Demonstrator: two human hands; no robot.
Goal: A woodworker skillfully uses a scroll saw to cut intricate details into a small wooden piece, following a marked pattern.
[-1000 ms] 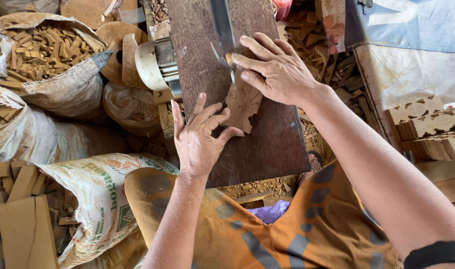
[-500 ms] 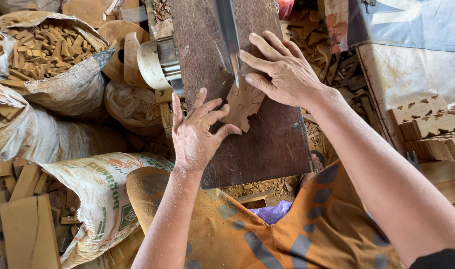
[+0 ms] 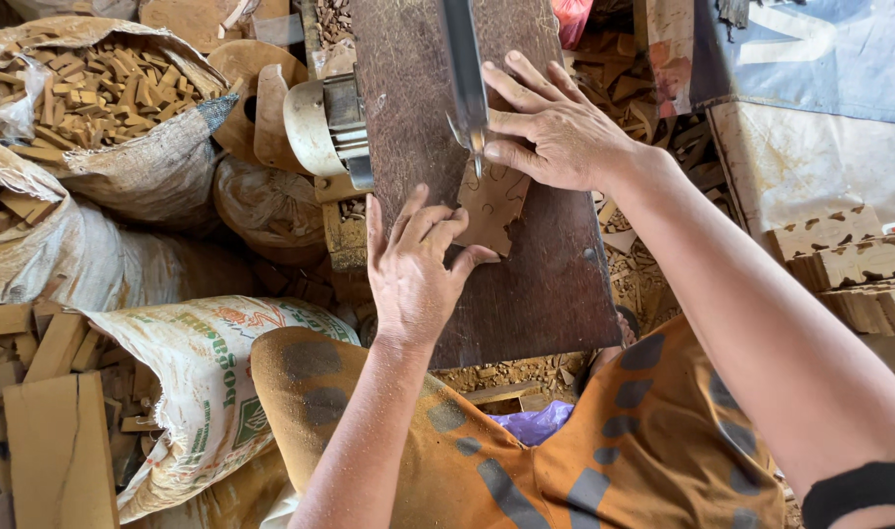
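Hands flat, fingers spread: left hand [image 3: 413, 269] and right hand [image 3: 555, 132] press thin wooden cutout [image 3: 492, 206] on dark counter [image 3: 545, 284]; saw blade [image 3: 464, 73] between grips; cutting seems underway.

You had one view only, from your head, and it looked steeply down. It sat close over the dark wooden surface [image 3: 526, 284] and your lap.

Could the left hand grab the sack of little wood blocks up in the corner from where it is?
Probably not right away. The left hand presses the thin wooden cutout on the dark saw table. The sack of blocks sits far off to the side.
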